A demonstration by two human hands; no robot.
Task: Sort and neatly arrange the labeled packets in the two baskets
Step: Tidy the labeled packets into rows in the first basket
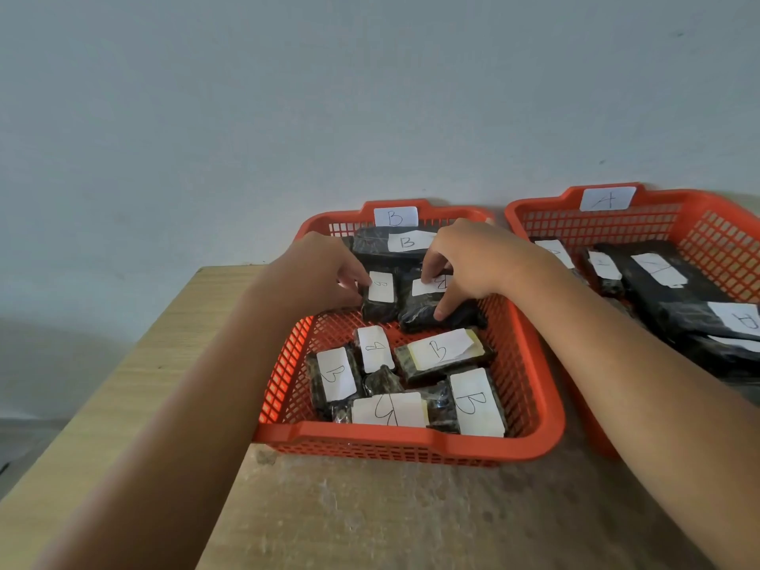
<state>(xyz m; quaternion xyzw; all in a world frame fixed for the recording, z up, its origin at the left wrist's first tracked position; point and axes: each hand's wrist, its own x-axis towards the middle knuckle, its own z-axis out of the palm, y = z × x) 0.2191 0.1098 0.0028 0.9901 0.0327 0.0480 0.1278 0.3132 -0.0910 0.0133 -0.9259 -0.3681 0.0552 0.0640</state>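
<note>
Packets are sitting in two orange mesh baskets on a wooden table (135,388), which is filling the lower half of the frame under a pale wall (288,96). B basket (411,440) is sitting at centre, white "B" tag (395,217) on its far rim. A basket (715,224) is sitting just beside it at the right edge, "A" tag (608,198) on its far rim, holding dark wrapped A packets (666,294) with white labels; some are running out of frame.

Inside the B basket, all visible labels are reading B. One long packet (386,244) is lying along the far wall. Five more B packets (436,357) are lying loosely in the near half, at mixed angles, some overlapping.

Both forearms are reaching in from the bottom corners. Left hand (325,273) is gripping a small packet (380,300) mid-basket, fingers curling onto its left edge beside the label. Right hand (473,261) is holding the neighbouring packet (432,310), fingertips pressing on its label, thumb (446,308) stretching down its near side. These two packets are touching side by side.
</note>
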